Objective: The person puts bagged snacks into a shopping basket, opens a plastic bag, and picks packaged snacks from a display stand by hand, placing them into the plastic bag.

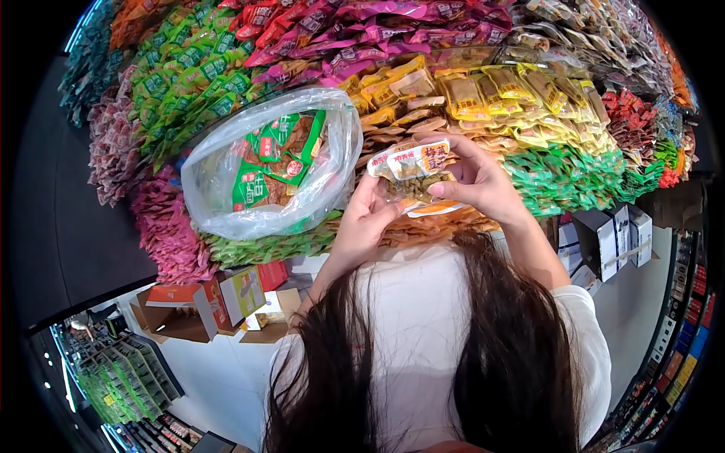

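Both my hands grip one small snack packet (414,167), white at the top with a see-through part showing brownish-green food. My left hand (368,217) pinches its lower left corner, and my right hand (481,183) holds its right side with thumb in front and fingers behind. Left of my hands, a clear plastic bag (198,181) lies wide open on the piled snacks, with several green-and-red packets (283,155) inside. Yellow packets (495,90) are stacked just beyond my right hand, and orange packets (430,229) lie beneath both hands.
Heaps of green (185,68), pink (423,23) and mint-green packets (566,177) surround the bag and hands. Open cardboard boxes (181,313) stand on the floor at the lower left, and white boxes (612,238) at the right. A dark ledge (83,234) runs along the left.
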{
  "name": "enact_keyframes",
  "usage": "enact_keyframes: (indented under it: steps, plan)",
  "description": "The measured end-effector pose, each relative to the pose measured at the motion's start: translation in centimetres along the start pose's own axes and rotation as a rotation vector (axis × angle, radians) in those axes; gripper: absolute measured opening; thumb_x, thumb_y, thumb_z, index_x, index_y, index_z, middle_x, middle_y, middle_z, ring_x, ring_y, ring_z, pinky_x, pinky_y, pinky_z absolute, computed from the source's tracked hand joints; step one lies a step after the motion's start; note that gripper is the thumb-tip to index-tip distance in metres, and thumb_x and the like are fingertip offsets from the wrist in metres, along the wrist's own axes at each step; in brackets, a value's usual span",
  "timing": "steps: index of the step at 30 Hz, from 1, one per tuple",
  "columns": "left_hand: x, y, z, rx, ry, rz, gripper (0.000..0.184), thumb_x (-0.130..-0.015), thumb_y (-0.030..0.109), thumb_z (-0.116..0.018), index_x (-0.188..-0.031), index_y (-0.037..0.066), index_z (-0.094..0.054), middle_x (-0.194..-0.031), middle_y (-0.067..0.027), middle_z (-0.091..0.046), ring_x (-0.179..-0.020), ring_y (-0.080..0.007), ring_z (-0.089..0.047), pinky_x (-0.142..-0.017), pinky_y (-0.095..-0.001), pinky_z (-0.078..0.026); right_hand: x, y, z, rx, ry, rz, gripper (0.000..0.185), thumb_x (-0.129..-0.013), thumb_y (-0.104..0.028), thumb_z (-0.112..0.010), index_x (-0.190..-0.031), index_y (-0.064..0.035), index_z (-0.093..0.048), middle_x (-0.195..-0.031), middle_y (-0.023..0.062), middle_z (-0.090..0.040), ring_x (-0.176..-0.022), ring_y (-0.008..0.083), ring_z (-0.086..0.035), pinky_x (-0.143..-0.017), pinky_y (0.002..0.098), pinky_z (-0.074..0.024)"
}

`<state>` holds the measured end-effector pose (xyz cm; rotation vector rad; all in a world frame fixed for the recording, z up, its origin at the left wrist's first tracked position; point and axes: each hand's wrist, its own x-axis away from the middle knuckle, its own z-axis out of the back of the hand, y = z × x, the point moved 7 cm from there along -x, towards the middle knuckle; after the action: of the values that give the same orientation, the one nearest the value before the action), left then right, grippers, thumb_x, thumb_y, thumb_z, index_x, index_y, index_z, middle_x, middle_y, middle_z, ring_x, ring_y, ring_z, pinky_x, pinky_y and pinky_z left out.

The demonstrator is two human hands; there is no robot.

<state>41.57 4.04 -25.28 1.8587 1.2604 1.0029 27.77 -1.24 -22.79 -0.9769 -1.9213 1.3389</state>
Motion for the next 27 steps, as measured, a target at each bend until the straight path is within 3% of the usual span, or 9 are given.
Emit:
enact_keyframes:
  steps: [1, 5, 8, 10, 13, 17, 19, 20, 27]
  plan:
    - [-0.1, 0.2, -0.5, 0.018, -0.044, -0.026, 0.061, -0.082, -0.012, -0.044, -0.138, 0.001, -0.026, -0.133, -0.0119, -0.041, -0.122, -0.0178, -0.044, -0.101, -0.0317, -0.036, -0.1, -0.2, -0.1, 0.011, -0.007, 0.03, 0.061, -0.076, 0.0, -0.07, -0.129, 0.0008, -0.041, -0.121, 0.0091, -0.052, -0.099, 0.0152, -0.059, -0.084, 0.0277, -0.0493]
    - [-0.1, 0.0, -1.2, 0.15, -0.181, -0.021, 0.072, -0.073, -0.015, -0.046, -0.139, 0.002, -0.023, -0.133, -0.0116, -0.041, -0.123, -0.0203, -0.043, -0.102, -0.0345, -0.035, 0.0, -0.3, -0.8, 0.003, -0.073, 0.037, 0.064, -0.076, -0.002, -0.071, -0.131, -0.0004, -0.039, -0.122, 0.0083, -0.052, -0.1, 0.0149, -0.058, -0.084, 0.0274, -0.0492]
    - [0.1, -0.2, -1.5, 0.28, -0.179, 0.0, 0.071, -0.073, -0.004, -0.051, -0.139, 0.003, -0.023, -0.133, -0.0128, -0.042, -0.123, -0.0229, -0.044, -0.103, -0.0379, -0.035, 0.1, -0.4, -1.3, -0.042, -0.1, -0.028, 0.063, -0.076, -0.002, -0.071, -0.131, -0.0008, -0.04, -0.125, 0.0079, -0.049, -0.099, 0.0141, -0.058, -0.083, 0.0272, -0.0494]
    - [0.1, 0.0, -1.3, 0.364, -0.167, 0.001, 0.07, -0.074, 0.001, -0.052, -0.138, 0.003, -0.024, -0.133, -0.0133, -0.042, -0.123, -0.0234, -0.044, -0.103, -0.0386, -0.035, 0.1, -0.5, -1.4, 0.014, -0.064, -0.02, 0.064, -0.075, 0.001, -0.069, -0.131, -0.0015, -0.04, -0.133, 0.0133, -0.044, -0.103, 0.0159, -0.058, -0.082, 0.0258, -0.0501]
    - [0.3, 0.4, -1.9, 0.479, -0.256, 0.029, 0.069, -0.076, 0.01, -0.053, -0.138, 0.004, -0.024, -0.132, -0.013, -0.043, -0.122, -0.0234, -0.045, -0.104, -0.0398, -0.035, 0.2, -0.3, -1.5, 0.118, -0.052, 0.021, 0.064, -0.075, 0.001, -0.069, -0.132, -0.0027, -0.041, -0.131, 0.0115, -0.047, -0.097, 0.0121, -0.059, -0.077, 0.0231, -0.05]
    - [0.1, -0.6, -1.2, 0.294, -0.077, -0.016, 0.056, -0.085, 0.008, -0.058, -0.134, 0.004, -0.031, -0.127, -0.0103, -0.048, -0.116, -0.0193, -0.05, -0.098, -0.0351, -0.04, 0.4, 0.0, -1.9, 0.172, -0.032, 0.036, 0.06, -0.075, -0.003, -0.071, -0.129, -0.0044, -0.045, -0.124, 0.0058, -0.051, -0.083, 0.009, -0.059, -0.071, 0.0216, -0.0497]
    - [0.0, -1.0, -0.6, 0.161, 0.008, -0.048, 0.052, -0.087, 0.008, -0.06, -0.132, 0.004, -0.034, -0.124, -0.0094, -0.051, -0.113, -0.0175, -0.051, -0.095, -0.033, -0.043, 0.5, -0.2, -2.3, 0.365, -0.061, 0.065, 0.06, -0.075, -0.004, -0.071, -0.13, -0.0074, -0.045, -0.121, 0.0053, -0.053, -0.073, 0.0055, -0.056, -0.062, 0.0198, -0.0475]
    - [-0.1, -1.0, -0.4, 0.153, 0.031, -0.056, 0.05, -0.086, 0.008, -0.061, -0.129, 0.003, -0.037, -0.121, -0.0086, -0.052, -0.11, -0.0159, -0.052, -0.093, -0.0309, -0.044, 0.6, 0.2, -2.4, 0.314, -0.05, 0.07, 0.06, -0.076, -0.004, -0.07, -0.13, -0.0094, -0.045, -0.118, 0.0055, -0.055, -0.066, 0.0039, -0.052, -0.057, 0.0193, -0.0451]
    - [0.1, -0.5, 0.1, 0.119, 0.15, -0.124, 0.035, -0.086, 0.001, -0.058, -0.119, 0.0, -0.048, -0.108, -0.0084, -0.06, -0.1, -0.0148, -0.058, -0.089, -0.0295, -0.046, 0.6, -1.0, -2.2, 0.35, -0.088, 0.004, 0.061, -0.078, -0.008, -0.07, -0.132, -0.0084, -0.043, -0.119, 0.0076, -0.055, -0.068, 0.0049, -0.056, -0.058, 0.0198, -0.0471]
